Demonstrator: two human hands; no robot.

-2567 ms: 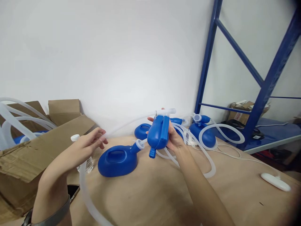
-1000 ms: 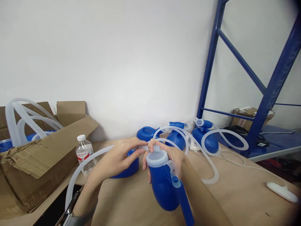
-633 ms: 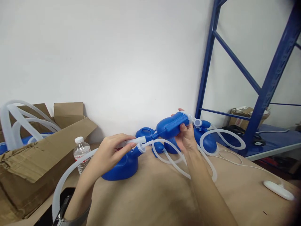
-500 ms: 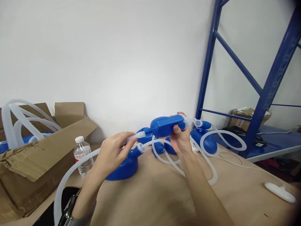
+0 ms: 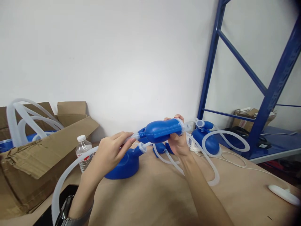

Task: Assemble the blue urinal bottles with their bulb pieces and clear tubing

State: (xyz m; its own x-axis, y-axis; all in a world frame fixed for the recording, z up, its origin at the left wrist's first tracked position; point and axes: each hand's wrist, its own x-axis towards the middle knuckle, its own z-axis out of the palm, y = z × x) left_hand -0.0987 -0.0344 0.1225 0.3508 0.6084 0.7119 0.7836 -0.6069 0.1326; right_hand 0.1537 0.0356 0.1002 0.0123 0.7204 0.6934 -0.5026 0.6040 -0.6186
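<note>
My right hand grips a blue bulb-shaped plastic piece near its clear collar, thumb in front and fingers behind, holding it above the table. My left hand pinches the end of a translucent hose that runs down past my left wrist. A clear connector at that end meets the narrow blue nozzle of the bulb; how far it is seated cannot be told. Below my left hand, a blue plastic bottle with a white-collared neck stands on the table, partly hidden.
A cardboard box of hoses and blue pieces stands left, beside a water bottle. More blue pieces with hoses lie back right. A white device with a cable is near the right edge. A blue rack rises behind.
The bulb has moved slightly left and lower, and turned a little. The hose connector and the bulb's nozzle now line up end to end. Both hands keep their holds.
</note>
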